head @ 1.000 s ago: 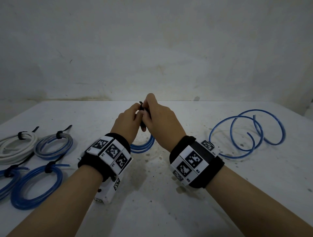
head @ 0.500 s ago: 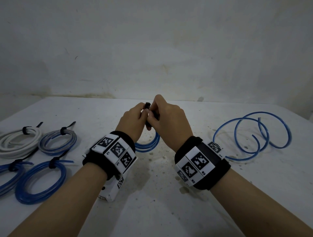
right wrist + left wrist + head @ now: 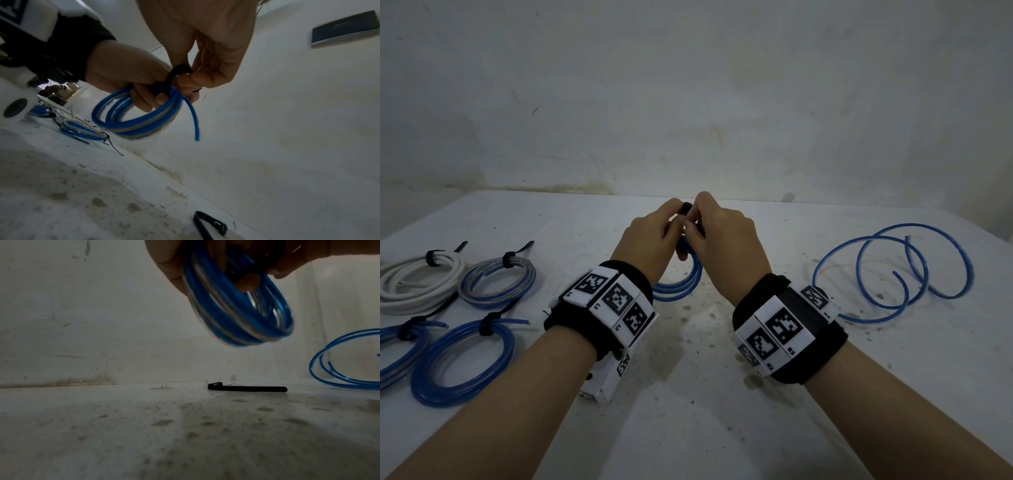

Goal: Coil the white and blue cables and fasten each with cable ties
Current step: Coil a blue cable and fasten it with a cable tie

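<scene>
Left hand (image 3: pixel 123 71) grips blue cable coil (image 3: pixel 131 123) held above table (image 3: pixel 688 428), right hand (image 3: pixel 216 53) pinching black cable tie (image 3: pixel 176 71) looped round its top, spare tie (image 3: pixel 246 388) lying beneath.

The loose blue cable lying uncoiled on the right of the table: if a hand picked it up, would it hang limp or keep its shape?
The loose blue cable would probably keep its curl: it lies in open springy loops, one cut end lifted. It looks thin, so likely light. Unfastened, the loops may spring apart when lifted.
</scene>
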